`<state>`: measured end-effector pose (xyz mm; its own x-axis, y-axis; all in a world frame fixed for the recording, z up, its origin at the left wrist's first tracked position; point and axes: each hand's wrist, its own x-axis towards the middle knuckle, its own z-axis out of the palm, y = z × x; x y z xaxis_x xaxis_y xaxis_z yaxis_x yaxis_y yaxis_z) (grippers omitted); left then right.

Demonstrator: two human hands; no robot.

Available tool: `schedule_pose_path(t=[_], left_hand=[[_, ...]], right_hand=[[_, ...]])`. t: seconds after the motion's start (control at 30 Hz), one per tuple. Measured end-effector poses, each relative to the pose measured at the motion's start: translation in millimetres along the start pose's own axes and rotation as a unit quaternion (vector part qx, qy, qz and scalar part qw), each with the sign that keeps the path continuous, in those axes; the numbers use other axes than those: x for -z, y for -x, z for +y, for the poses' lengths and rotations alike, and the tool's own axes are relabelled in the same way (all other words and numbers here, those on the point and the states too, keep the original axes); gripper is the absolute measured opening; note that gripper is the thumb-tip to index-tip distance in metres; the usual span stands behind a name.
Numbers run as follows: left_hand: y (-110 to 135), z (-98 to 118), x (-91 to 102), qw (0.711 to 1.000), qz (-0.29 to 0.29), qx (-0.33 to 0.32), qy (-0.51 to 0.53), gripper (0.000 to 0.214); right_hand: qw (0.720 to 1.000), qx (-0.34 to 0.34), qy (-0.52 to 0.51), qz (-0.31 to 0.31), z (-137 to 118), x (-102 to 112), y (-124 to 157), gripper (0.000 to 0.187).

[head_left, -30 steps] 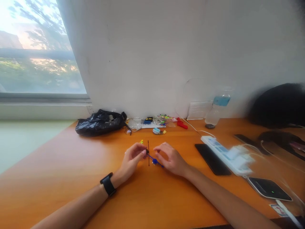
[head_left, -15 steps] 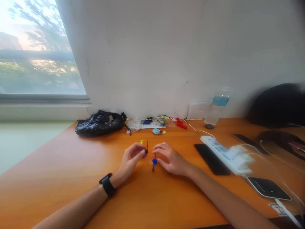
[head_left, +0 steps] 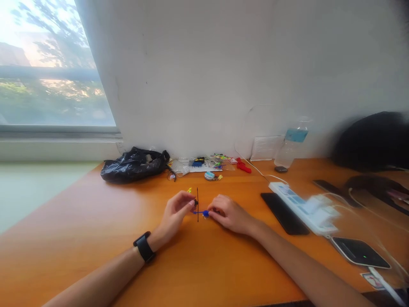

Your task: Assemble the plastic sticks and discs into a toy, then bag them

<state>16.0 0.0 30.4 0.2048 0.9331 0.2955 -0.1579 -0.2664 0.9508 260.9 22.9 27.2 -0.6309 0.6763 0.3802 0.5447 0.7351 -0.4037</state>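
Note:
My left hand (head_left: 179,207), with a black watch on its wrist, pinches a small black piece with a long thin black rod (head_left: 197,205) standing across it. Facing it, my right hand (head_left: 227,213) has thumb and fingers closed on a small blue plastic piece (head_left: 205,213). The blue piece has a round middle and a thin arm that points left and crosses the black rod near its lower part; whether the two touch I cannot tell. A small yellow piece (head_left: 189,190) lies just beyond my left fingertips.
A black plastic bag (head_left: 134,165) and small colourful parts in clear bags (head_left: 220,160) lie along the wall. A red tool-like piece (head_left: 243,165) is beside them. On the right are a dark phone-like slab (head_left: 283,213), a white power strip (head_left: 297,204) with cables, and a bottle (head_left: 287,147).
The blue piece has turned from upright to lying sideways, its arm now reaching left across the rod. My right fingers have closed on it. The left hand has stayed in place.

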Motion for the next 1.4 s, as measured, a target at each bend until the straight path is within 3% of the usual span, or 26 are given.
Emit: schedule_pose_path(t=[0.13,0.3,0.43,0.5,0.57,0.63,0.7,0.83,0.97,1.13,1.23,1.33,1.4], left_hand=[[0.5,0.1,0.6,1.0,-0.01,0.002,-0.002,0.032],[2.8,3.6,-0.7,0.999,-0.027,0.014,-0.008,0.033],[5.7,2.9,-1.4,0.999,-0.038,0.024,0.007,0.032],[5.9,1.9,-0.8,0.999,-0.043,0.021,0.016,0.031],[4.9,1.8,0.2,0.999,-0.044,0.013,0.018,0.031],[3.3,2.8,1.1,0.999,-0.037,0.003,0.016,0.03],[1.8,4.2,1.6,0.999,-0.031,-0.001,0.015,0.03],[0.9,5.4,1.0,0.999,-0.033,0.002,0.012,0.032],[2.3,5.5,0.1,0.999,-0.04,0.016,0.009,0.033],[3.6,6.6,-0.1,0.998,-0.052,0.027,0.007,0.033],[3.1,7.1,0.5,0.999,-0.049,0.017,0.015,0.033],[1.5,7.9,1.4,0.999,-0.034,0.006,0.021,0.032],[0.3,8.1,2.1,0.999,-0.023,0.007,0.02,0.032]], right_hand=[[0.998,-0.002,-0.01,0.06,-3.6,2.9,0.7,0.019],[0.991,-0.009,-0.03,0.131,-11.9,0.2,6.0,0.049],[0.977,0.054,-0.039,0.204,-14.9,-3.1,10.2,0.066],[0.979,0.066,-0.044,0.191,-16.8,0.0,10.2,0.057],[0.99,0.034,-0.056,0.121,-20.0,5.6,8.9,0.043],[0.993,0.012,-0.077,0.085,-23.9,10.9,7.4,0.06],[0.99,0.009,-0.093,0.107,-27.3,13.7,6.6,0.063],[0.984,0.025,-0.065,0.165,-30.5,12.5,8.6,0.045],[0.979,0.103,0.005,0.177,-27.6,8.9,12.6,0.053],[0.968,0.106,-0.026,0.226,-23.0,4.8,12.3,0.066],[0.983,0.055,-0.072,0.156,-26.1,5.8,9.9,0.04],[0.986,-0.01,-0.15,0.075,-28.5,7.3,9.1,0.061],[0.976,-0.022,-0.198,0.093,-27.1,7.2,9.4,0.066]])
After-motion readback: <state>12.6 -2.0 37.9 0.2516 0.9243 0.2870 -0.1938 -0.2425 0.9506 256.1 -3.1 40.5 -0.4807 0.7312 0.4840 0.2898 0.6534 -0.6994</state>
